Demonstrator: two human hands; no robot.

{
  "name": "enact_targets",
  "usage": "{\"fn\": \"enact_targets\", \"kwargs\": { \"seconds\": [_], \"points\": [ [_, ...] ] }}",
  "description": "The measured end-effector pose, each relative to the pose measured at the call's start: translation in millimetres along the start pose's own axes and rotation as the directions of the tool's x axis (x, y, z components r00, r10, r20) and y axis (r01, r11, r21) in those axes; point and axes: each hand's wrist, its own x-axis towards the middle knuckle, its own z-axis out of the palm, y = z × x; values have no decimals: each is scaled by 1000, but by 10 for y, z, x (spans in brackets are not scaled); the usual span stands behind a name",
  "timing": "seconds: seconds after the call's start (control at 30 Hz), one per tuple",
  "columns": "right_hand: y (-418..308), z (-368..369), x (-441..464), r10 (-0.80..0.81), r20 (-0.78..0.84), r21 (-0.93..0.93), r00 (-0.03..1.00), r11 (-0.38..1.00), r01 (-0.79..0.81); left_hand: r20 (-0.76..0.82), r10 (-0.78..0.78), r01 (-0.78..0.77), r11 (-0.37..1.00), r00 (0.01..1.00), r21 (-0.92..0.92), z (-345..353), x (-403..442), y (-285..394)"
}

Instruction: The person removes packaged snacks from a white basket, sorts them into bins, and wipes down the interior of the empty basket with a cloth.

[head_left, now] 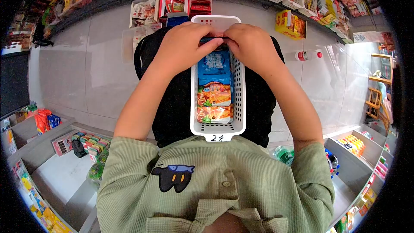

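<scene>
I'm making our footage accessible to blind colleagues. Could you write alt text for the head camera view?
A person's bare left hand and right hand meet over blue-topped food packets in a narrow white basket at their lap. Shelves of packaged goods line the grey tiled floor.

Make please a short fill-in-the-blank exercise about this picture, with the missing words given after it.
1. The packets lie inside a basket whose colour is ____.
2. The left hand and right hand are at the basket's ____ end, away from the person's body.
3. The tag shows the handwritten number ____.
4. The bottle lying on the floor has a ____ cap.
Missing words: white; far; 24; red.
</scene>
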Motion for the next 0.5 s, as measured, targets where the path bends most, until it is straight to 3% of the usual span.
{"fn": "enact_targets", "kwargs": {
  "seconds": [0.07,0.13,0.2,0.27,0.33,0.4,0.47,0.5],
  "points": [
    [-13,-56,9,-2,-77,118,997,993,11,32,-40,42,998,999,-36,-6,4,-18],
    [3,-164,9,-17,-153,175,988,984,44,-232,-92,38,974,968,-224,29,4,-59],
    [5,-337,4,-22,-231,226,973,971,76,-294,-181,94,953,939,-287,30,-17,-85],
    [-11,-564,-8,34,-310,284,950,957,58,-239,-413,192,765,879,-614,4,-37,-172],
    [8,-711,-10,41,-351,329,935,941,82,-189,-422,215,738,887,-639,-88,-36,-185],
    [41,-765,16,-47,-564,181,825,967,179,153,-371,330,479,916,-814,-156,1,-248],
    [73,-702,30,-67,-589,152,806,970,191,113,-375,284,443,920,-850,-72,100,-101],
    [81,-650,38,-131,-586,65,800,976,207,157,-354,283,339,922,-897,-110,165,3]
  ]
}}
